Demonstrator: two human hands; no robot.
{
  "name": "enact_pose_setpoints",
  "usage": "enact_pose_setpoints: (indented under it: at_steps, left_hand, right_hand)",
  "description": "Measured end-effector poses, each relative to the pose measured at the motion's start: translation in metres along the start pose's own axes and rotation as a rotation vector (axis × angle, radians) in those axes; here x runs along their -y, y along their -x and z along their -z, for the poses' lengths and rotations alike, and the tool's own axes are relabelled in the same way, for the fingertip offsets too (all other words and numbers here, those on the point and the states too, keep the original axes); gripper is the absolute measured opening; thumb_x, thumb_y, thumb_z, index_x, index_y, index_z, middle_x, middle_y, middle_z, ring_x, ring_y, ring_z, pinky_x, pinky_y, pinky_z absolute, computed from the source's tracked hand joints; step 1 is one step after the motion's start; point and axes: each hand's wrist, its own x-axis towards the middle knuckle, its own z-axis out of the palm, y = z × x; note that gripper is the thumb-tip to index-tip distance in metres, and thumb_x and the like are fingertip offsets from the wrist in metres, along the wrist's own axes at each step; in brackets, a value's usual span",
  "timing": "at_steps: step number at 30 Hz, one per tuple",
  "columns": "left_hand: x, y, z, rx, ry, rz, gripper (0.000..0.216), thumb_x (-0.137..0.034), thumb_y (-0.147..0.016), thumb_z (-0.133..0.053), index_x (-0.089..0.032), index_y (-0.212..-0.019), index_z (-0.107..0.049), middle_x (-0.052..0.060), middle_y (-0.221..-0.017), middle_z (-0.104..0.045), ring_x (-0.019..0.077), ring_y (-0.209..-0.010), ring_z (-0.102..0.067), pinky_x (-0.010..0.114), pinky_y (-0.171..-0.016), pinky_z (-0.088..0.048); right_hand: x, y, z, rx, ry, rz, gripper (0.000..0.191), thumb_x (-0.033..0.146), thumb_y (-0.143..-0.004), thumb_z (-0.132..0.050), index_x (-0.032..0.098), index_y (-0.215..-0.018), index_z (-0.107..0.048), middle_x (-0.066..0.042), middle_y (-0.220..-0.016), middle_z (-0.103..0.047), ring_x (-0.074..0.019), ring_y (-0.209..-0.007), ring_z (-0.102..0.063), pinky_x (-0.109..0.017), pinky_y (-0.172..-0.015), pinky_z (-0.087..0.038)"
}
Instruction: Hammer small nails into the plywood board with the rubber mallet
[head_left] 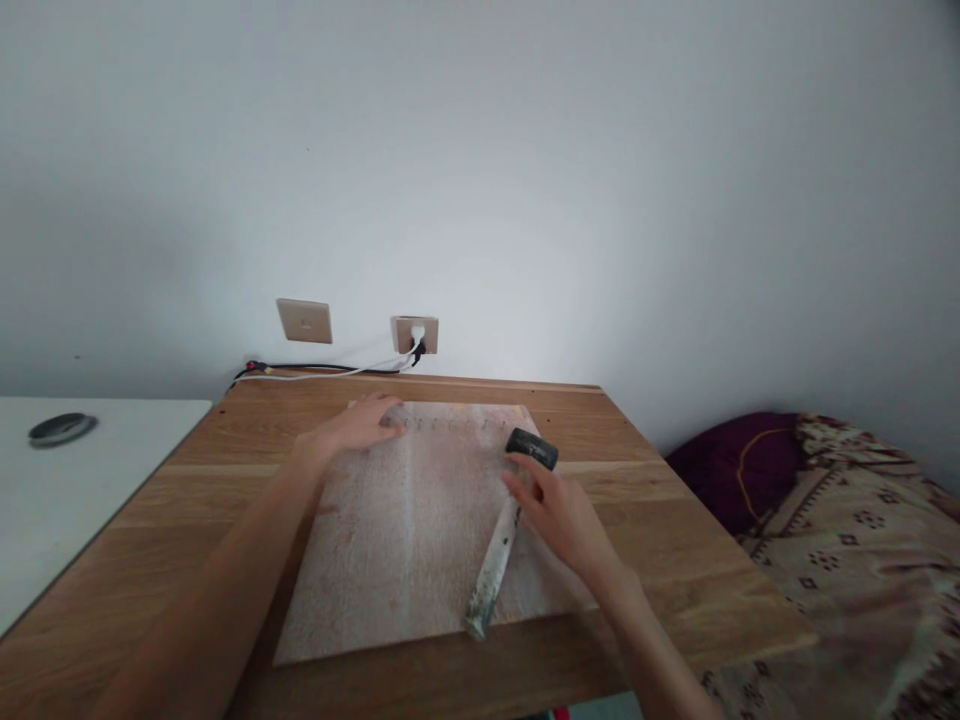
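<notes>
Hammer head (534, 448) is coloured black, handle (493, 572) mottled whitish-grey. Board (375, 560) is tinted pale pinkish-grey, bench (667, 560) grained brown. Beige cloth (847, 550) is patterned with dark motifs; bundled fabric (724, 465) is coloured purple.

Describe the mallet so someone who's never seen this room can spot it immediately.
Against the white wall stands a wooden table with a pale board on it. The mallet slants across the board's right side. Its black head and long whitish handle distinguish it from the small nails nearby.
</notes>
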Motion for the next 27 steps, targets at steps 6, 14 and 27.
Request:
enact_pose_setpoints:
  at_steps: [6,14,27]
  left_hand:
    - [-0.006,0.002,0.021,-0.075,0.044,-0.095,0.031,-0.016,-0.08,-0.06,-0.018,-0.108,-0.072,0.011,-0.117,-0.076,0.0264,-0.11,-0.071,0.039,-0.1,-0.054]
    - [-0.008,0.012,0.026,-0.036,0.065,-0.061,0.027,-0.014,-0.083,-0.059,-0.018,-0.104,-0.075,0.01,-0.109,-0.079,0.0236,-0.097,-0.073,0.035,-0.09,-0.056]
    - [-0.009,0.005,0.011,-0.004,0.006,-0.083,0.025,-0.011,-0.084,-0.055,-0.019,-0.096,-0.075,0.007,-0.098,-0.08,0.0221,-0.091,-0.073,0.031,-0.085,-0.052]
  right_hand:
    - [0.002,-0.096,0.042,-0.132,0.167,0.036,0.034,0.035,-0.103,-0.055,0.022,-0.129,-0.072,-0.005,-0.086,-0.079,-0.0221,-0.082,-0.072,-0.028,-0.074,-0.047]
    - [0.0,-0.149,0.027,0.067,0.243,-0.03,0.031,0.022,-0.099,-0.059,0.018,-0.128,-0.071,-0.012,-0.112,-0.08,-0.0238,-0.102,-0.072,-0.03,-0.085,-0.049]
    - [-0.021,-0.158,-0.006,0.232,0.273,0.033,0.03,0.017,-0.092,-0.073,0.016,-0.121,-0.073,-0.012,-0.111,-0.08,-0.0217,-0.104,-0.072,-0.029,-0.093,-0.05]
